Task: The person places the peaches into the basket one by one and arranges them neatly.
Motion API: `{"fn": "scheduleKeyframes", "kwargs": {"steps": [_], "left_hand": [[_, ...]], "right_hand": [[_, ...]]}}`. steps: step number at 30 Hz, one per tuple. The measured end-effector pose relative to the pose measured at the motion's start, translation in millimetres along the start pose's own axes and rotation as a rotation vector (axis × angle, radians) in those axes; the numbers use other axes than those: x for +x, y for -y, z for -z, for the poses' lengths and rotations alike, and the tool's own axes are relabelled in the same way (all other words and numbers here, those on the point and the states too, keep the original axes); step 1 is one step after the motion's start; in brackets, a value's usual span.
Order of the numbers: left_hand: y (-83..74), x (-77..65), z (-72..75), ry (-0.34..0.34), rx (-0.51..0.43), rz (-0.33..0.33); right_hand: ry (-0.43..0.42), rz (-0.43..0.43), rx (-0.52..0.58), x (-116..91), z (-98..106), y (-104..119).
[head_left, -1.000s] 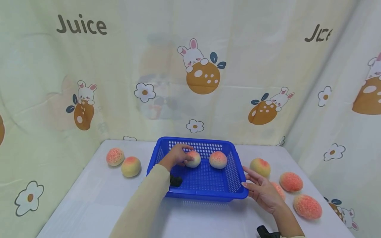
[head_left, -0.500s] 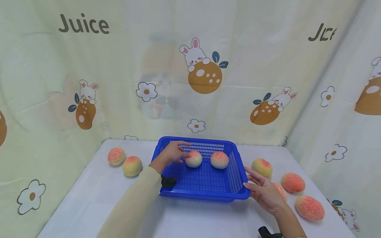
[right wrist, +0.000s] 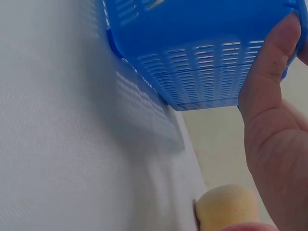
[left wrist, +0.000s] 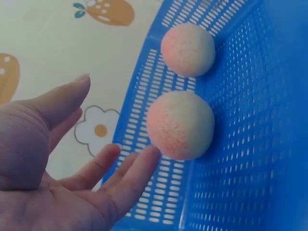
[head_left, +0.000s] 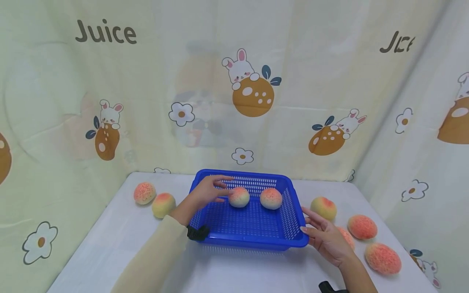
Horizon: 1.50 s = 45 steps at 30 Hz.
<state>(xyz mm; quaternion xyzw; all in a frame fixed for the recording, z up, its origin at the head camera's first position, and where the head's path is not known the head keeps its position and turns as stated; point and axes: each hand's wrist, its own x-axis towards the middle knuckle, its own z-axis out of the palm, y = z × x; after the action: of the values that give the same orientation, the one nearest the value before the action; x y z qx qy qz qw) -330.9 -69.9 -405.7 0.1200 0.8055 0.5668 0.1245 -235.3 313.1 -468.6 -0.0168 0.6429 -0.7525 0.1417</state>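
Observation:
A blue plastic basket (head_left: 253, 241) with slotted walls stands on the white table. Two pink-and-cream peaches (head_left: 239, 199) lie inside, side by side along its far wall. My left hand (head_left: 206, 192) is over the basket's left part, fingers spread and holding nothing. In the left wrist view, a fingertip comes close to the nearer peach (left wrist: 180, 125); whether it touches cannot be told. At the basket's right side, my right hand (head_left: 327, 240) grips the rim. The right wrist view has its thumb (right wrist: 269, 62) against the outer wall, the other fingers mostly hidden behind the rim.
Left of the basket are a speckled pink peach (head_left: 144, 193) and a yellow-red peach (head_left: 163, 205). Several more lie to the right, including a yellow one (head_left: 324, 208) and a pink one (head_left: 383, 259); one is partly behind my right hand. A printed curtain (head_left: 154, 81) hangs behind.
My left hand has let go of the left peach in the basket and drawn back to the left, its fingers spreading. The right hand stays at the rim.

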Motion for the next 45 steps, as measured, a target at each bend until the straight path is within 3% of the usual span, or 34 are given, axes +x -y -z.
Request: {"fn": "scheduleKeyframes", "kwargs": {"steps": [9,15,20,36,45], "left_hand": [[1.9,-27.2,2.3,-0.042,0.050,-0.063],[3.4,-46.4,4.6,-0.121,0.152,-0.121],[9.6,-60.7,6.9,-0.193,0.172,-0.162],[20.7,-102.9,20.4,-0.348,0.148,-0.127],[32.6,-116.5,40.0,-0.431,0.139,-0.143]], "right_hand": [[0.005,0.009,0.020,-1,1,-1],[-0.002,0.011,0.026,-1,1,-3],[-0.003,0.014,0.031,-1,1,-3],[0.004,0.026,0.037,-1,1,-3],[-0.001,0.021,0.043,-1,1,-4]]}}
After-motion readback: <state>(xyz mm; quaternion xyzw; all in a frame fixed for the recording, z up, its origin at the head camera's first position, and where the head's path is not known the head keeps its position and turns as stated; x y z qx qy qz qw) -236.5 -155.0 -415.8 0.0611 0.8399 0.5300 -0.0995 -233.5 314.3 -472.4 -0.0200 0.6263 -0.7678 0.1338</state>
